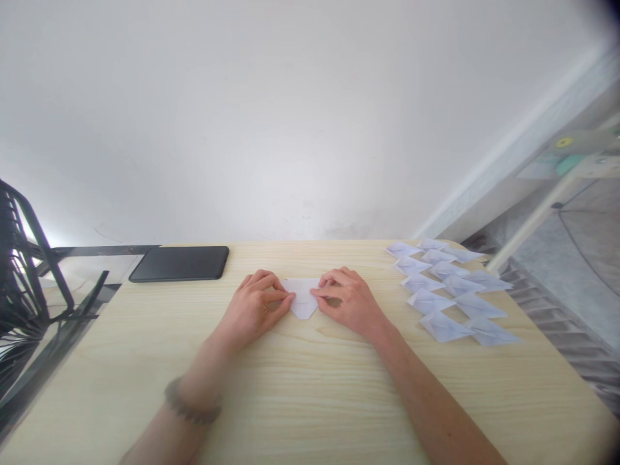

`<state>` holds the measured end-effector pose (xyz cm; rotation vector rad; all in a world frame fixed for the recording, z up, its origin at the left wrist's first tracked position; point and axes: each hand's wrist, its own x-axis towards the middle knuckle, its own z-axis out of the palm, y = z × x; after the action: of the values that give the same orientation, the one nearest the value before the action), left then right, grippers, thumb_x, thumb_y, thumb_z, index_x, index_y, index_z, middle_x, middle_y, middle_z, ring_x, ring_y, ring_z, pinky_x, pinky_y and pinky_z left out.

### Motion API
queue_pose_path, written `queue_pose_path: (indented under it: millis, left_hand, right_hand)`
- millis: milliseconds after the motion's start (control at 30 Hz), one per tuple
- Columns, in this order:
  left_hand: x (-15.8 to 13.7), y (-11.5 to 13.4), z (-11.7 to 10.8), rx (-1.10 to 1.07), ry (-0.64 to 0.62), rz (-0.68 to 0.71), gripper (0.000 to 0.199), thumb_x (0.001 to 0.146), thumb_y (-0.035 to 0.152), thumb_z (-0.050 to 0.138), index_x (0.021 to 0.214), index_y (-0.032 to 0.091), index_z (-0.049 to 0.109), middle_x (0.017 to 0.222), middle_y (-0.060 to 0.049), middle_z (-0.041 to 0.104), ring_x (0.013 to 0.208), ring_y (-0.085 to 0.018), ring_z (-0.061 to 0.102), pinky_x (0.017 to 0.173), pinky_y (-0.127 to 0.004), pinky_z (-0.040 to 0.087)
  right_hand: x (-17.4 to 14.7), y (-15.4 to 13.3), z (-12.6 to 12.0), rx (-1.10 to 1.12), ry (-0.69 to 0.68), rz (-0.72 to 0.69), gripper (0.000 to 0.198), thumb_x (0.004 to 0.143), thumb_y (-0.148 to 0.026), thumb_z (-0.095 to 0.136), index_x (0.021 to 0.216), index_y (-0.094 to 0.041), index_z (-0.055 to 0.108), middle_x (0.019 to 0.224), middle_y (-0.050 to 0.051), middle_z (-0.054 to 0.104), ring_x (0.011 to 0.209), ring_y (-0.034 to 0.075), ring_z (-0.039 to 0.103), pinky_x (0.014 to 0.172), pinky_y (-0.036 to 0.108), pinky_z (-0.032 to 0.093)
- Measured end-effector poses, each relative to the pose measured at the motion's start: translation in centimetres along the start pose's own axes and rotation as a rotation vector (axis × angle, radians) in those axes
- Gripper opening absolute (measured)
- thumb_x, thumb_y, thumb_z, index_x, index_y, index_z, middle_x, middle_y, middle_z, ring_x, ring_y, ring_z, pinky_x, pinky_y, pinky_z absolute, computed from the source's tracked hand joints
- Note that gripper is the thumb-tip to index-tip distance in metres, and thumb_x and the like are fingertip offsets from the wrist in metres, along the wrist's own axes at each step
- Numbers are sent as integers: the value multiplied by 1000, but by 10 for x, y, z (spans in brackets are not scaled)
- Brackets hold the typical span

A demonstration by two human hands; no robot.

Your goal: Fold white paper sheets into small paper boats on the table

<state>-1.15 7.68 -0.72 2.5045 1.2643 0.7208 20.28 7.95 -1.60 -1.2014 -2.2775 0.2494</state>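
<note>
A small white folded paper [303, 300] lies on the wooden table between my hands, its near end narrowing to a blunt tip. My left hand [256, 303] pinches its left edge between thumb and fingers. At the right edge, my right hand [347, 300] grips it the same way. The side edges of the paper are partly hidden under my fingertips. A dark beaded bracelet [191, 403] circles my left wrist.
Several folded white paper pieces [445, 326] stand in rows at the table's right side. A black phone [179, 263] lies at the back left of the table [300, 400]. A white wall [290, 129] rises behind; a black chair [29, 258] is at left.
</note>
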Motion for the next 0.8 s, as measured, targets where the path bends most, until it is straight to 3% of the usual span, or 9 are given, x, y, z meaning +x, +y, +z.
queue_pose_path:
  millis: [333,467,600,800]
  left_hand:
    - [-1,-5,2,6,59,-100,21,79,32,51,70,21,66,76,-3,61,83,-19,51,75,-33,42]
    - [-1,-7,6,44,79,-169,17,77,34,53,83,21,62,86,-4,58,88,-20,49,80,-35,41]
    - [0,-6,9,58,92,-185,29,77,34,52,103,22,55,103,-6,53,100,-23,45,86,-40,37]
    - [3,1,9,-102,87,-232,23,76,32,52,96,20,54,100,-6,57,100,-23,48,86,-41,37]
  right_hand:
    - [-1,4,-4,58,31,58,9,73,-21,57,76,-23,66,84,2,60,79,15,51,76,32,39]
    - [1,3,0,91,28,139,14,72,-31,62,81,-21,60,88,2,58,85,17,51,80,34,38]
    - [1,4,1,120,15,179,12,72,-32,61,79,-22,58,96,3,56,92,18,51,84,36,37]
    - [2,1,1,271,86,166,4,74,-24,58,75,-21,57,103,4,55,100,17,50,87,35,38]
